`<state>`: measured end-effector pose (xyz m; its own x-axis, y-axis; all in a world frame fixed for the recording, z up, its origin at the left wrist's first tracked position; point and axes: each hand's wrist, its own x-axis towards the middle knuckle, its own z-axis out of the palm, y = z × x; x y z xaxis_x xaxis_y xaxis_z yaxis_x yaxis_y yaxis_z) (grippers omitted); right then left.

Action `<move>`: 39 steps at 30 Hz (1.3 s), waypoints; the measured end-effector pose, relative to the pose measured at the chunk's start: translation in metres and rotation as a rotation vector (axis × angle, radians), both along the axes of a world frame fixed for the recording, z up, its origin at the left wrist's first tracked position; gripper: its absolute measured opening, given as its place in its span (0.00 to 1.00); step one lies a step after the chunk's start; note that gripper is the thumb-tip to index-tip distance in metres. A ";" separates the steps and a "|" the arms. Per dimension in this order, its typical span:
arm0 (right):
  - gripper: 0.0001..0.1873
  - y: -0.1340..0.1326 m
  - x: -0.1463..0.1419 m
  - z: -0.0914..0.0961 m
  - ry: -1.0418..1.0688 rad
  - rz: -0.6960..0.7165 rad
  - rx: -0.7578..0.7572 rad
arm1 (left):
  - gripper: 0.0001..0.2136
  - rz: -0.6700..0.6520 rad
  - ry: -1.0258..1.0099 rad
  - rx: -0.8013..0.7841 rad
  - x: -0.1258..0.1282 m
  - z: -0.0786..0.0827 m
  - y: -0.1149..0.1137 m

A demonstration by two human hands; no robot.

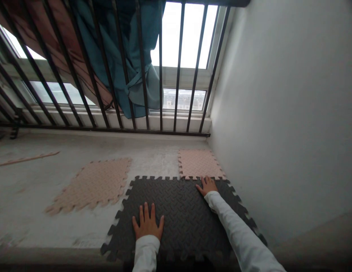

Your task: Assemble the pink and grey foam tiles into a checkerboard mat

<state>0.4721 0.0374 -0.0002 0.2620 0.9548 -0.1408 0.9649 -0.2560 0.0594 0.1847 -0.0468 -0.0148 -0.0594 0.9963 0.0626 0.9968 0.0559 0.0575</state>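
A black foam floor tile [178, 223] with jigsaw edges and a raised tread pattern lies flat in front of me. My left hand [148, 224] rests palm down on its left part, fingers spread. At its far right edge lies my right hand [207, 186], also palm down, with fingers apart and the fingertips at the seam. A smaller beige foam tile [201, 163] sits just beyond that edge, its near teeth meeting the black one. Whether the teeth are fully locked, I cannot tell.
Another beige foam tile [93, 183] lies apart on the left of the pale ledge [19, 189]. Farther left is a thin beige strip [27, 158]. A dark metal railing [160, 75] runs along the back, before curtains [116, 49] and windows. A white wall [286, 113] bounds the right.
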 end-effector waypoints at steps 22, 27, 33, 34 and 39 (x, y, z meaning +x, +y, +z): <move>0.38 0.031 0.031 0.029 -0.030 -0.089 0.050 | 0.25 0.016 -0.001 0.013 0.001 0.000 -0.001; 0.35 0.042 -0.045 0.014 0.034 0.207 0.152 | 0.25 0.015 0.001 0.018 0.001 -0.003 0.001; 0.37 0.043 -0.062 -0.011 0.129 0.256 -0.084 | 0.25 0.030 -0.023 -0.013 0.003 -0.002 -0.002; 0.34 0.045 -0.056 -0.008 0.133 0.244 -0.107 | 0.25 0.031 -0.030 -0.029 0.003 0.001 -0.001; 0.32 0.043 -0.021 0.009 0.060 -0.039 -0.093 | 0.19 -0.116 -0.057 -0.194 -0.028 0.026 0.035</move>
<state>0.4515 0.0802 0.0088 0.2874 0.9261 -0.2444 0.9567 -0.2898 0.0268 0.1569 -0.0119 0.0112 0.0582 0.9897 -0.1309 0.9926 -0.0434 0.1136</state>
